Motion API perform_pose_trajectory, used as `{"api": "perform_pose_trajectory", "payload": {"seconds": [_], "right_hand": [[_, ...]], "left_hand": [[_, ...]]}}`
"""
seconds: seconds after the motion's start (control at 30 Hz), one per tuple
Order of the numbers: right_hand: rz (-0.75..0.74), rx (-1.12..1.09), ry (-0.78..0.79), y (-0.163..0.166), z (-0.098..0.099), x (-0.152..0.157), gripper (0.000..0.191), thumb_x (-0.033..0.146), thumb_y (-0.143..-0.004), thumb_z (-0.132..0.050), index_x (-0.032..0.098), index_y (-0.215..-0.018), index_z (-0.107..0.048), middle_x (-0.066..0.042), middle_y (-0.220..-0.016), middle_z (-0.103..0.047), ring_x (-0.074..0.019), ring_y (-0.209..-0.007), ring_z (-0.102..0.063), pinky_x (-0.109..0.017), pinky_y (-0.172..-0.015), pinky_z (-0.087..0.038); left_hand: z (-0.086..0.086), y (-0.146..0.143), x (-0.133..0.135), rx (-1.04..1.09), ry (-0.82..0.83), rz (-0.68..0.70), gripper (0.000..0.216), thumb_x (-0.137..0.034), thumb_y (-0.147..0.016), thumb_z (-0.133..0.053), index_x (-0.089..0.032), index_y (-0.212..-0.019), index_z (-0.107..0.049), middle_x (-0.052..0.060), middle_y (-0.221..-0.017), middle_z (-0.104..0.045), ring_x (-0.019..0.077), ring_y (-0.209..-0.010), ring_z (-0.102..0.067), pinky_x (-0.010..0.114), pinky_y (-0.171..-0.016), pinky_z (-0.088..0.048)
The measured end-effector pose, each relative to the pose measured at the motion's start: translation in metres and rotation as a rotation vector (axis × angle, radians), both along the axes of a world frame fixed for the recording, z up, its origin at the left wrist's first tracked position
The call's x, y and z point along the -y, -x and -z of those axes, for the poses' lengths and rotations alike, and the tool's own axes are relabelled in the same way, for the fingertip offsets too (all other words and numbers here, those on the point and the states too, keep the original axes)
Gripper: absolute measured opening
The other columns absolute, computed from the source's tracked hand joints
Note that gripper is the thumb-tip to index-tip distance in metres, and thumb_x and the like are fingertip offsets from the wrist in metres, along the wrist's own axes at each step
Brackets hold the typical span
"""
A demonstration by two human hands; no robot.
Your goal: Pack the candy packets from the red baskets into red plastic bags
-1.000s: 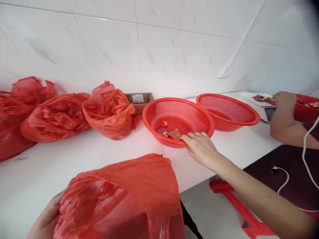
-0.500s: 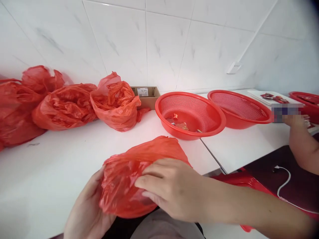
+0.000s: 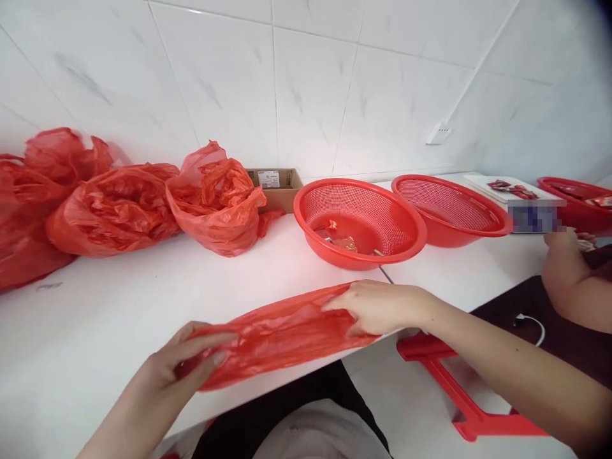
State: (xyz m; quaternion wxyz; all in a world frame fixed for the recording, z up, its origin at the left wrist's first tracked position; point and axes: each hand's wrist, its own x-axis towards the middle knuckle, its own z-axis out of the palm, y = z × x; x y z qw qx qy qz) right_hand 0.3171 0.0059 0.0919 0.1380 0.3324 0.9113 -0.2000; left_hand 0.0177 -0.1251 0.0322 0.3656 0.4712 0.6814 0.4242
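**White counter, thin red bag pulled flat at its edge**

White counter [image 3: 119,299] runs under both hands. The red bag [image 3: 287,331] lies flat along its front edge, stretched from one hand to the other. The left hand [image 3: 184,357] pinches one end between thumb and fingers. The right hand [image 3: 377,306] is closed over the other end, with its fingers curled down on the plastic. Part of the bag hangs a little past the edge, toward the person's lap.

The plastic looks very thin. If the hands pull apart too hard, I think it could rip in the middle. It also looks slippery, so a loose pinch could let it slide off to the floor, where a red stool [image 3: 459,395] lies below the right arm.

Just past the right hand stands a red basket [image 3: 359,262] with a few small packets [image 3: 345,243] inside. A quick push forward could bump it and tip them out. Close behind it is a second basket [image 3: 478,231].

Well past the left hand, full red bags [image 3: 215,197] and a cardboard box [image 3: 277,188] sit by the tiled wall. Far to the right is another person's hand [image 3: 567,245].
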Motion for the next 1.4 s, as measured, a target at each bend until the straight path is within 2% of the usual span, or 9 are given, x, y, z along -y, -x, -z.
{"api": "perform_pose_trajectory", "payload": {"seconds": [0.17, 0.33, 0.43, 0.57, 0.73, 0.93, 1.17, 1.3, 1.4], "right_hand": [[0.013, -0.077, -0.011, 0.001, 0.007, -0.006, 0.055, 0.021, -0.077, -0.069, 0.033, -0.129, -0.061, 0.000, -0.086, -0.073, -0.0182, -0.079, -0.068, -0.025, -0.062, -0.047], [0.034, -0.477, 0.136, 0.008, -0.022, -0.012, 0.029, 0.030, -0.091, -0.057, 0.029, -0.119, -0.064, 0.001, -0.101, -0.073, -0.0126, -0.088, -0.068, -0.024, -0.076, -0.051], [0.130, -0.653, -0.072, 0.018, -0.045, -0.047, 0.026, 0.034, -0.094, -0.051, 0.026, -0.114, -0.064, -0.001, -0.101, -0.072, -0.0139, -0.091, -0.067, -0.027, -0.081, -0.050], [0.224, -0.361, -0.345, 0.027, -0.037, -0.127, 0.035, 0.026, -0.090, -0.054, 0.025, -0.124, -0.059, -0.004, -0.112, -0.069, -0.0183, -0.100, -0.064, -0.030, -0.083, -0.047], [0.152, 0.159, -0.212, 0.031, 0.007, -0.181, 0.085, 0.030, -0.066, -0.077, 0.028, -0.143, -0.042, -0.009, -0.124, -0.063, -0.0248, -0.102, -0.063, -0.028, -0.071, -0.047], [0.123, 0.108, -0.290, 0.033, 0.023, -0.182, 0.067, 0.029, -0.068, -0.074, 0.027, -0.132, -0.054, -0.008, -0.121, -0.063, -0.0246, -0.099, -0.062, -0.028, -0.069, -0.044], [0.302, -0.215, -0.396, 0.024, -0.009, -0.182, 0.033, 0.034, -0.078, -0.069, 0.019, -0.106, -0.062, -0.006, -0.099, -0.069, -0.0230, -0.087, -0.064, -0.032, -0.071, -0.047], [0.350, -0.717, -0.149, 0.036, -0.042, -0.124, 0.040, 0.043, -0.090, -0.055, 0.022, -0.123, -0.050, -0.005, -0.111, -0.067, -0.0190, -0.087, -0.066, -0.032, -0.070, -0.053], [0.217, -0.759, 0.083, 0.050, -0.053, -0.063, 0.039, 0.045, -0.092, -0.053, 0.023, -0.124, -0.049, -0.002, -0.107, -0.068, -0.0188, -0.087, -0.067, -0.031, -0.068, -0.056]], "left_hand": [[0.013, 0.001, -0.023, -0.562, -0.070, -0.047, 0.048, -0.048, -0.084, -0.052, -0.035, -0.130, -0.060, 0.009, -0.133, -0.049, 0.0258, -0.086, -0.065, 0.046, -0.088, -0.051], [0.008, -0.001, -0.026, -0.399, -0.034, 0.077, 0.052, -0.047, -0.086, -0.053, -0.035, -0.136, -0.053, 0.005, -0.139, -0.051, 0.0330, -0.123, -0.052, 0.050, -0.109, -0.035], [-0.001, -0.003, -0.026, -0.215, -0.009, 0.137, 0.051, -0.051, -0.082, -0.059, -0.038, -0.132, -0.058, 0.000, -0.144, -0.051, 0.0307, -0.136, -0.042, 0.045, -0.116, -0.026], [-0.008, -0.006, -0.024, -0.040, 0.065, 0.121, 0.053, -0.056, -0.078, -0.063, -0.041, -0.129, -0.061, -0.005, -0.147, -0.050, 0.0301, -0.142, -0.032, 0.045, -0.119, -0.012], [-0.014, -0.008, -0.019, 0.288, 0.148, 0.054, 0.054, -0.056, -0.074, -0.066, -0.038, -0.126, -0.064, -0.005, -0.145, -0.052, 0.0300, -0.140, -0.037, 0.042, -0.116, -0.025], [-0.020, -0.006, -0.027, 0.483, 0.125, -0.114, 0.053, -0.049, -0.074, -0.071, -0.031, -0.124, -0.066, 0.000, -0.144, -0.053, 0.0338, -0.136, -0.043, 0.043, -0.109, -0.039], [-0.014, -0.006, -0.038, 0.626, 0.064, -0.179, 0.068, -0.042, -0.073, -0.074, -0.027, -0.137, -0.054, 0.006, -0.137, -0.060, 0.0310, -0.120, -0.059, 0.030, -0.092, -0.055], [-0.017, -0.011, -0.038, 0.632, 0.052, -0.182, 0.064, -0.043, -0.073, -0.074, -0.026, -0.134, -0.057, 0.006, -0.136, -0.061, 0.0305, -0.118, -0.060, 0.030, -0.090, -0.055], [-0.020, -0.014, -0.036, 0.601, 0.044, -0.172, 0.063, -0.044, -0.074, -0.073, -0.027, -0.133, -0.058, 0.005, -0.138, -0.059, 0.0312, -0.124, -0.056, 0.031, -0.095, -0.053]]}}
